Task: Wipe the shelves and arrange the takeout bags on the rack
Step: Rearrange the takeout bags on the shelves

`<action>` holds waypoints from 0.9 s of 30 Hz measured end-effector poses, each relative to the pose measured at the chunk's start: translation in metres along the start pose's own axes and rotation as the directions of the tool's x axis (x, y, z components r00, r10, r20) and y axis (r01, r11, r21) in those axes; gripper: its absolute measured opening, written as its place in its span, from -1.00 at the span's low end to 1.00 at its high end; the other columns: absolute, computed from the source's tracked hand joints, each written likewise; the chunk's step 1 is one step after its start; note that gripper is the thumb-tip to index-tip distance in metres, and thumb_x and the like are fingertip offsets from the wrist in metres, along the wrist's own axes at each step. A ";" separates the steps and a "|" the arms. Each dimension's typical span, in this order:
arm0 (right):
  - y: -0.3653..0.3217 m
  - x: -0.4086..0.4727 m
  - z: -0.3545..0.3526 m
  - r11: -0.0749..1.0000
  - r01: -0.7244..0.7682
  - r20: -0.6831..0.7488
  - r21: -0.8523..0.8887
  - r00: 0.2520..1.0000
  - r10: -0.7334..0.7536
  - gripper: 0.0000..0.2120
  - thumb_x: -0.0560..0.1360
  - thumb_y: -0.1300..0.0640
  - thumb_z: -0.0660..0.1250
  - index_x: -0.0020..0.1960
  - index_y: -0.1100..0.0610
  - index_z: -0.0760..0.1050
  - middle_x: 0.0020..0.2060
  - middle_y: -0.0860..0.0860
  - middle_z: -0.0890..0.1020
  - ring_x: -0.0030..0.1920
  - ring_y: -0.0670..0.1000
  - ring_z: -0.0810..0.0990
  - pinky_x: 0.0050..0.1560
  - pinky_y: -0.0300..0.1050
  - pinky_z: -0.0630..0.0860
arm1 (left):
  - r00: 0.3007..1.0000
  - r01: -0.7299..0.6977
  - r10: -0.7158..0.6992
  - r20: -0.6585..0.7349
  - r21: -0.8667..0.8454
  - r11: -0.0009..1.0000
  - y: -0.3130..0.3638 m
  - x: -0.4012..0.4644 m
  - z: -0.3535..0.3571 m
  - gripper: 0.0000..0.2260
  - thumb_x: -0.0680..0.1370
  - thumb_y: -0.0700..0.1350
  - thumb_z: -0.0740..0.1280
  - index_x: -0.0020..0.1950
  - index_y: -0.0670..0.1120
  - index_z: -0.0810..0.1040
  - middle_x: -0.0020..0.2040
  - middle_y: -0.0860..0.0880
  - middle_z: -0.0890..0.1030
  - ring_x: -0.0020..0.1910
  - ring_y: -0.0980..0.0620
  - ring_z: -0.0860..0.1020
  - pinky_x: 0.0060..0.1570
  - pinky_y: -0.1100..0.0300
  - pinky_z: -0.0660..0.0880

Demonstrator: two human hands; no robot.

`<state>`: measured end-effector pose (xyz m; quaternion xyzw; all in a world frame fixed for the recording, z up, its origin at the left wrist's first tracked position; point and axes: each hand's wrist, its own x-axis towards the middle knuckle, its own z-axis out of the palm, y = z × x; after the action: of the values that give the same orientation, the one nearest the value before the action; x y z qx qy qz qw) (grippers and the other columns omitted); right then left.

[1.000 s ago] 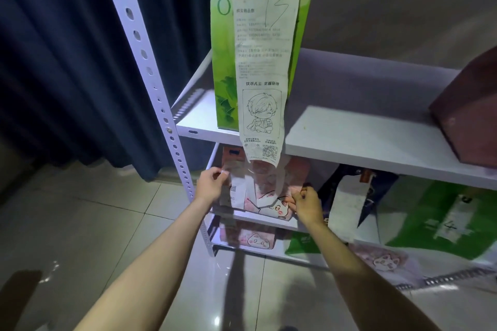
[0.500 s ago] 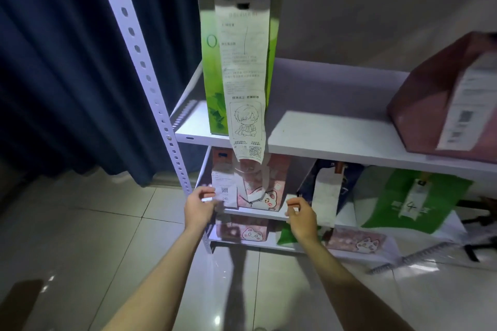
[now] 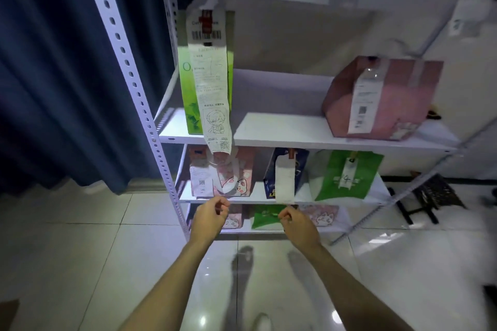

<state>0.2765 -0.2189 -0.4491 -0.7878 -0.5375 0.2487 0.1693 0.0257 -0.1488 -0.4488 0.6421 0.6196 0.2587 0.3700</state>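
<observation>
The pink cat-print takeout bag [image 3: 234, 174] is being left standing on the third shelf [image 3: 258, 197] of the rack [image 3: 139, 94], at its left end, with a white slip on its front; a dark blue bag [image 3: 287, 172] with a hanging receipt and a green bag [image 3: 347, 174] marked 4 are being kept beside it to the right. Nothing is being held: the left hand [image 3: 208, 219] and right hand [image 3: 297, 223] are being carried loosely curled and empty, just in front of and below that shelf's edge, apart from the bags. One shelf up, a tall green bag [image 3: 188, 88] is being kept near the front edge, its long receipt [image 3: 212, 94] draping down over the pink bag's top. Risk as judged: that receipt is likely being put in the way of any reach to the pink bag, so a snag could be pulling the tall green bag forward off its shelf. The pink box [image 3: 382, 99] at right is sitting tilted and could be tipped by a knock to the rack. No cloth is being seen, so wiping progress cannot be told.
</observation>
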 end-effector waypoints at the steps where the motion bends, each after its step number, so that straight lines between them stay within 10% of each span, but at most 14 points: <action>1: 0.007 -0.005 -0.005 0.999 0.009 -0.006 -0.037 1.000 -0.010 -0.84 0.65 0.13 0.23 0.09 0.04 0.59 -0.02 -0.01 0.70 -0.04 0.06 0.64 -0.01 -0.06 0.56 | 1.000 -0.009 0.009 0.012 0.017 1.000 0.004 -0.004 0.005 -0.92 0.60 -0.17 0.41 0.01 0.01 0.65 -0.12 0.07 0.70 -0.11 0.09 0.65 -0.12 0.25 0.57; 14: 0.132 -0.031 -0.089 0.991 -0.033 -0.016 -0.128 0.999 0.031 -0.79 0.61 0.12 0.21 0.14 0.01 0.59 0.04 0.02 0.72 0.01 0.08 0.66 -0.05 -0.12 0.54 | 0.991 -0.101 0.084 0.103 0.170 0.980 0.079 -0.047 0.108 -0.96 0.60 -0.11 0.43 -0.04 -0.03 0.66 -0.07 0.02 0.72 -0.12 0.05 0.66 -0.03 0.10 0.65; 27: 0.261 -0.002 -0.179 0.999 -0.024 -0.012 -0.034 1.000 0.023 -0.81 0.63 0.12 0.25 0.17 0.02 0.60 0.07 0.03 0.72 0.04 0.08 0.68 0.06 -0.06 0.60 | 0.999 0.004 -0.003 0.043 -0.029 1.000 0.188 -0.065 0.224 -0.95 0.58 -0.25 0.43 -0.05 -0.13 0.66 -0.14 -0.06 0.69 -0.08 -0.12 0.66 0.07 -0.14 0.62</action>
<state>0.5777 -0.3162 -0.4411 -0.7983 -0.5313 0.2368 0.1562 0.3099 -0.2394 -0.4237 0.6410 0.6088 0.2532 0.3930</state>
